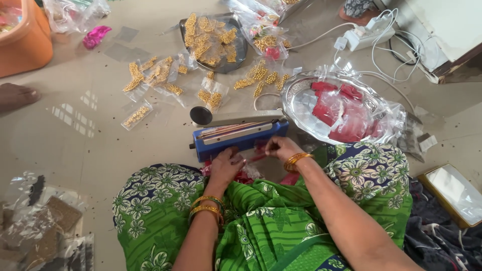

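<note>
Here both hands, left hand [226, 165] and right hand [282, 148], touch the blue sealer's [241, 138] near edge.

Smooth beige floor [90, 145], speckled with dark crumbs; window light is reflected on it at left. White cabinet [442, 25] is seen top right, wooden base. Power strip [369, 32] with white cables lies beside it.

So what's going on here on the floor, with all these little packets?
A person sits on the floor with both hands at the front of a blue heat sealer. The left hand and right hand hold a small clear packet with something red in it by the sealer's edge. A silver tray to the right holds packets of red pieces, and clear packets of gold ornaments lie scattered beyond the sealer.
</note>
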